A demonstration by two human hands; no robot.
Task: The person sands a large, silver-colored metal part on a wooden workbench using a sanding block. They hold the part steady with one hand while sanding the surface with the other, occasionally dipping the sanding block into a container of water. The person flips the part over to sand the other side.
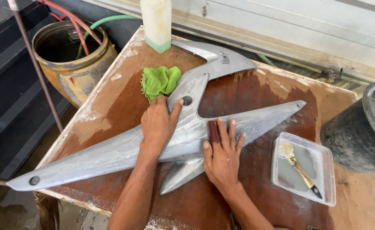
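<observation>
A long grey angular panel (111, 151), dusty and pointed at both ends, lies across a brown wooden table (255, 98). My left hand (157, 123) presses flat on the panel near its middle, fingers spread, thumb beside a dark round hole (187, 100). My right hand (222, 155) lies flat on the panel just to the right, fingers pressing a small dark red sanding piece (213, 130) against the surface. A crumpled green cloth (160, 81) rests on the table just beyond my left hand.
A clear plastic tray (326, 168) with grey liquid and a brush (300, 168) sits at the right. A black bucket (360, 132) stands at the far right. A pale bottle (156, 23) stands at the table's far edge. A rusty drum (74, 64) with hoses is at the left.
</observation>
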